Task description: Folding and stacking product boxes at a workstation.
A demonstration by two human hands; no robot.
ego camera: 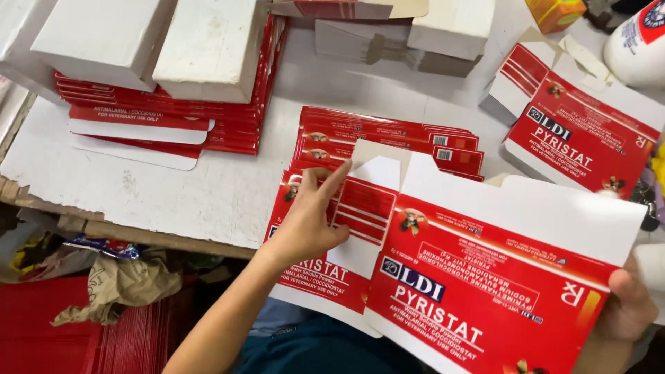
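Note:
A red and white cardboard carton (485,277), partly unfolded, is held up in front of me. My right hand (627,305) grips its right edge. My left hand (312,218) presses its fingers against the carton's left side flap, fingers together and pointing up. Under the carton lies a fanned stack of flat red carton blanks (388,138) on the white table (222,187).
A tall stack of flat red blanks (159,118) with white boxes (208,45) on top sits far left. Other folded red cartons (582,135) lie at the right, next to a white bottle (637,41). Crumpled brown paper (118,287) lies below the table's front edge.

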